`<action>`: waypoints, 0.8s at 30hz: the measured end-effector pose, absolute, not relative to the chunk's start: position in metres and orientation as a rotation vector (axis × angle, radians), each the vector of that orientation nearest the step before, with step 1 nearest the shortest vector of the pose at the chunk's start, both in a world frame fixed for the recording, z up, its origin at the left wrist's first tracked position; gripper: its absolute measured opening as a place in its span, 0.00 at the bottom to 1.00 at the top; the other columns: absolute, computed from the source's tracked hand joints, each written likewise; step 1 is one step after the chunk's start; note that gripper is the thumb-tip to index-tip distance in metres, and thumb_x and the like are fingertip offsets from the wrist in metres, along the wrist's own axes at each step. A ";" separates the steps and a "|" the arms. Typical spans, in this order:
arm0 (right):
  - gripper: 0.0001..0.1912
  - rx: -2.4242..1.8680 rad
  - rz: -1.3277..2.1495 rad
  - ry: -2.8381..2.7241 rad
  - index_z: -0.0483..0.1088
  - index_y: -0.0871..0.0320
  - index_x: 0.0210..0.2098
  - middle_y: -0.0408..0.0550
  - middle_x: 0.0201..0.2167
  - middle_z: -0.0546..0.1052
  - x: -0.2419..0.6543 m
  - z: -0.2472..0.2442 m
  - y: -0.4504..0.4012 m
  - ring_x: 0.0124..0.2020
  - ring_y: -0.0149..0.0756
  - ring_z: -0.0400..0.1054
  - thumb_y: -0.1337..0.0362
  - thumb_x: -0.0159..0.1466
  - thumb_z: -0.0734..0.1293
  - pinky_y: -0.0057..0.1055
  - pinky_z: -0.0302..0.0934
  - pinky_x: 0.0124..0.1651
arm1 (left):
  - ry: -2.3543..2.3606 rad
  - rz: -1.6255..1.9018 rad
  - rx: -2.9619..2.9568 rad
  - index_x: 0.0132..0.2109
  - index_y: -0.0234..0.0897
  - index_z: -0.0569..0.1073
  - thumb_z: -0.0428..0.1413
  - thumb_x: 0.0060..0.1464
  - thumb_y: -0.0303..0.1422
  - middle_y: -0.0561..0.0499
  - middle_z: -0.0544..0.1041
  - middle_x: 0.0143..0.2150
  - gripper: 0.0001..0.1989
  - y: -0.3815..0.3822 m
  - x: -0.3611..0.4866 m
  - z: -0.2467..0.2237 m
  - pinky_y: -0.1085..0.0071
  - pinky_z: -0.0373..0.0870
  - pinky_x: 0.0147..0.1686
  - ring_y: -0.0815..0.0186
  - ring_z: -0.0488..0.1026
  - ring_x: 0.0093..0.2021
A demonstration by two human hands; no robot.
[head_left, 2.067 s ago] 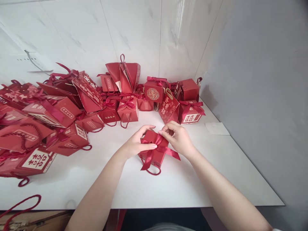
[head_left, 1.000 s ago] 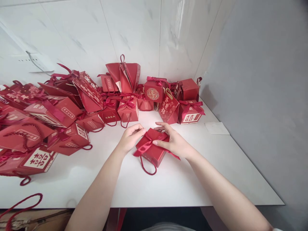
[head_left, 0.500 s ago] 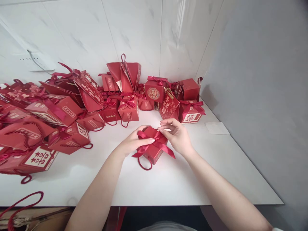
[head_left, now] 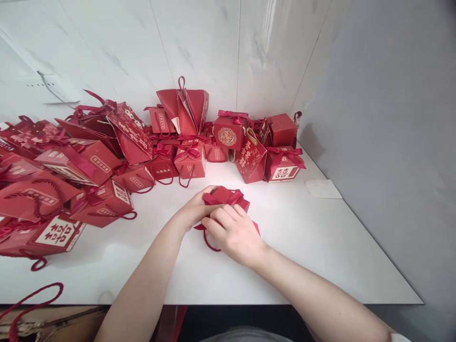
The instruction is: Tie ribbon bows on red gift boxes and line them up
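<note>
A small red gift box (head_left: 221, 192) stands on the white table in front of me, tied with a shiny red ribbon (head_left: 235, 197). My left hand (head_left: 194, 210) grips the box from its left side, the fingertips partly covered. Across the front of the box lies my right hand (head_left: 233, 232), its fingers curled closed at the ribbon's bow; the fingertips and most of the bow are hidden beneath it. A ribbon tail shows to the right of that hand, and a red cord handle (head_left: 211, 242) loops out below the box.
Red gift boxes (head_left: 81, 161) crowd the table's left side, with more (head_left: 228, 130) along the tiled wall. A white paper slip (head_left: 323, 188) lies near the grey wall on the right. A red cord (head_left: 42, 290) hangs over a carton at lower left.
My right hand has moved from the far right corner of the box, down and left over the bow, and its fingers have curled. My left hand stays on the box.
</note>
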State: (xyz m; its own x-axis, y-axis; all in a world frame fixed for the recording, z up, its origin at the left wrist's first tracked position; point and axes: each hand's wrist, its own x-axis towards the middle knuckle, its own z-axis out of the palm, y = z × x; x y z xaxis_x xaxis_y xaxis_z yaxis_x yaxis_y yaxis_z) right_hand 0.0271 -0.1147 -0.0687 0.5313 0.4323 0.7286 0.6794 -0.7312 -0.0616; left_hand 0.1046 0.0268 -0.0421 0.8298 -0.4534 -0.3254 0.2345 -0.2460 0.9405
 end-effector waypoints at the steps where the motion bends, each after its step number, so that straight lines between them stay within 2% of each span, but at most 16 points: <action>1: 0.10 -2.423 -1.035 -0.905 0.74 0.59 0.39 0.47 0.31 0.74 0.028 -0.072 -0.113 0.36 0.37 0.64 0.75 0.69 0.61 0.35 0.55 0.38 | -0.177 -0.657 1.692 0.56 0.41 0.70 0.69 0.43 0.35 0.48 0.76 0.47 0.31 0.027 0.104 -0.042 0.68 0.70 0.43 0.60 0.74 0.46; 4: 0.10 -2.346 -1.040 -0.923 0.75 0.58 0.37 0.46 0.31 0.74 0.031 -0.079 -0.113 0.37 0.36 0.65 0.74 0.69 0.62 0.35 0.57 0.39 | -0.192 -0.673 1.704 0.55 0.41 0.70 0.68 0.44 0.36 0.50 0.76 0.44 0.30 0.028 0.104 -0.040 0.70 0.68 0.37 0.64 0.73 0.40; 7: 0.10 -2.282 -0.967 -0.988 0.76 0.55 0.39 0.45 0.32 0.75 0.034 -0.082 -0.118 0.38 0.34 0.67 0.71 0.70 0.63 0.34 0.59 0.41 | -0.204 -0.660 1.753 0.53 0.40 0.70 0.67 0.45 0.36 0.52 0.74 0.40 0.28 0.027 0.103 -0.037 0.72 0.66 0.33 0.67 0.70 0.35; 14: 0.10 -2.224 -0.818 -1.045 0.78 0.53 0.38 0.45 0.33 0.77 0.039 -0.079 -0.123 0.38 0.34 0.70 0.69 0.70 0.64 0.34 0.61 0.41 | -0.256 -0.645 1.745 0.51 0.40 0.70 0.66 0.47 0.36 0.55 0.72 0.36 0.24 0.026 0.102 -0.037 0.72 0.65 0.32 0.67 0.69 0.35; 17: 0.08 -2.116 -0.710 -1.089 0.77 0.53 0.39 0.45 0.34 0.78 0.038 -0.066 -0.134 0.40 0.36 0.70 0.59 0.70 0.66 0.38 0.61 0.48 | -0.246 -0.622 1.756 0.52 0.39 0.71 0.67 0.45 0.34 0.51 0.75 0.43 0.26 0.026 0.103 -0.039 0.68 0.69 0.40 0.61 0.73 0.42; 19: 0.16 -1.992 -0.595 -1.030 0.75 0.54 0.46 0.48 0.40 0.78 0.040 -0.056 -0.147 0.44 0.39 0.70 0.50 0.69 0.65 0.41 0.60 0.54 | -0.269 -0.614 1.742 0.53 0.38 0.71 0.68 0.44 0.35 0.47 0.76 0.48 0.28 0.027 0.103 -0.040 0.64 0.70 0.47 0.56 0.73 0.49; 21: 0.17 -1.915 -0.516 -0.793 0.72 0.54 0.50 0.50 0.45 0.77 0.044 -0.049 -0.162 0.48 0.40 0.70 0.51 0.72 0.59 0.40 0.61 0.54 | -0.314 -0.634 1.711 0.56 0.38 0.69 0.68 0.46 0.37 0.45 0.74 0.54 0.30 0.030 0.104 -0.039 0.61 0.70 0.52 0.54 0.72 0.54; 24: 0.20 -1.868 -0.420 -0.265 0.72 0.55 0.38 0.48 0.39 0.75 0.058 -0.053 -0.178 0.44 0.39 0.70 0.49 0.73 0.56 0.37 0.62 0.51 | -0.388 -0.681 1.718 0.63 0.45 0.65 0.68 0.48 0.37 0.45 0.68 0.63 0.36 0.038 0.104 -0.036 0.58 0.68 0.58 0.53 0.69 0.60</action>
